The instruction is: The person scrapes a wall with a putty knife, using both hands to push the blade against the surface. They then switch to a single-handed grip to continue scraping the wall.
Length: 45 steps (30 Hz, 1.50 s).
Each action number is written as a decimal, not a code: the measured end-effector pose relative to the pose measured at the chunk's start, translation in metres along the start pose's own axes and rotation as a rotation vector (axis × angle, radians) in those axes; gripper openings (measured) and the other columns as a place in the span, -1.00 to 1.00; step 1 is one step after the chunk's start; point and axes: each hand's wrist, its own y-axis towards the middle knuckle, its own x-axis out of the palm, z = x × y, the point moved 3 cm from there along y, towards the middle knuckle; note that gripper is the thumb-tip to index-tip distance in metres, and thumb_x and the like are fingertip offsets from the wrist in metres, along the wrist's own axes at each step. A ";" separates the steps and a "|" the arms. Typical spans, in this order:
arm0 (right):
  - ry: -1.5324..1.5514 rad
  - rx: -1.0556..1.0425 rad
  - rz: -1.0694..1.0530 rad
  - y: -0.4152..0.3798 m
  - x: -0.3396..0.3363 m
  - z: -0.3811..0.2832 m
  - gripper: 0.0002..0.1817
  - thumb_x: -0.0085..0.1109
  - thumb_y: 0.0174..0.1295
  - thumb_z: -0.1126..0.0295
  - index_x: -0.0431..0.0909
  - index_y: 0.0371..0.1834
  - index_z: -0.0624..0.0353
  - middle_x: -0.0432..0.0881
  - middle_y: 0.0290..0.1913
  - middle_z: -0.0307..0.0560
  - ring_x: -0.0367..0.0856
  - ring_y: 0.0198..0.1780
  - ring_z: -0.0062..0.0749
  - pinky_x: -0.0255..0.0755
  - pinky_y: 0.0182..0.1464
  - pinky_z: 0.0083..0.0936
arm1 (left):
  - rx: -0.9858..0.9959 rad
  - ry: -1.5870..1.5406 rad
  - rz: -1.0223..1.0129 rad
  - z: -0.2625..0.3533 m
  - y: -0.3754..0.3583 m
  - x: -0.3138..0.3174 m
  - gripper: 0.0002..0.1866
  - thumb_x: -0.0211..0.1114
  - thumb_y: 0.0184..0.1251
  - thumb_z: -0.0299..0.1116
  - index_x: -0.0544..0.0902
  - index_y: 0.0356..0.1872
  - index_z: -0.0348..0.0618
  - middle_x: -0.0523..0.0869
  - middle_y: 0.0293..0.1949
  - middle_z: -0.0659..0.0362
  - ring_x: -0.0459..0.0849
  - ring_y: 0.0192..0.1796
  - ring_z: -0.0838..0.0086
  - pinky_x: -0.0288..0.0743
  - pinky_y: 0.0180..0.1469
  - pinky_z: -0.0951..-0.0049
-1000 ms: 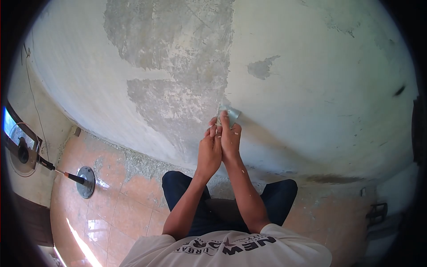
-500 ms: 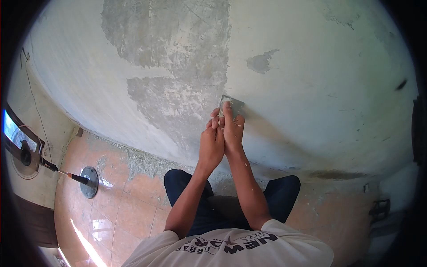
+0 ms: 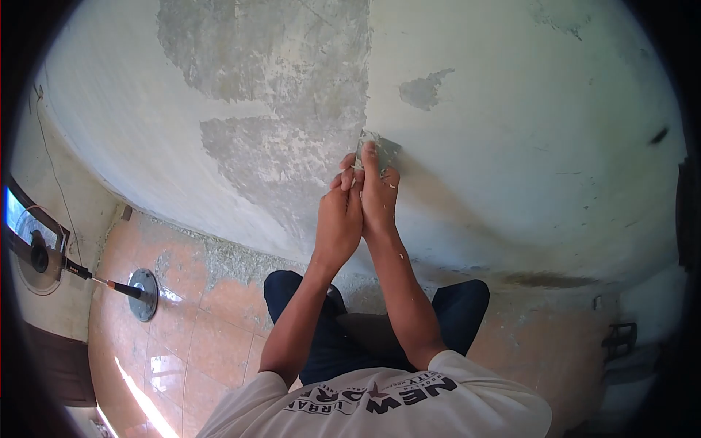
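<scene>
I view the left hand point(image 3: 339, 217) pressed against the right hand point(image 3: 379, 196); its own grip I cannot tell. The right hand, nearer, pinches the scraper point(image 3: 390, 152) just ahead, long axis unclear; the wall point(image 3: 496, 153) extends beyond.

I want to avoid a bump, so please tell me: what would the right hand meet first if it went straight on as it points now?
Beyond the scraper it holds, the right hand would probably meet the pale wall beside the large grey patch; depth is unclear.
</scene>
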 end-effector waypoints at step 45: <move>-0.051 -0.075 -0.031 0.008 0.010 -0.014 -0.53 0.13 0.72 0.04 0.59 -0.22 0.26 0.61 -0.47 -0.12 0.70 -0.46 -0.40 0.64 -0.35 -0.42 | 0.129 0.054 0.058 0.016 0.011 -0.001 -0.63 -0.02 0.81 -0.37 0.65 0.22 -0.46 0.77 0.05 -0.22 0.73 0.17 0.17 0.55 0.22 0.21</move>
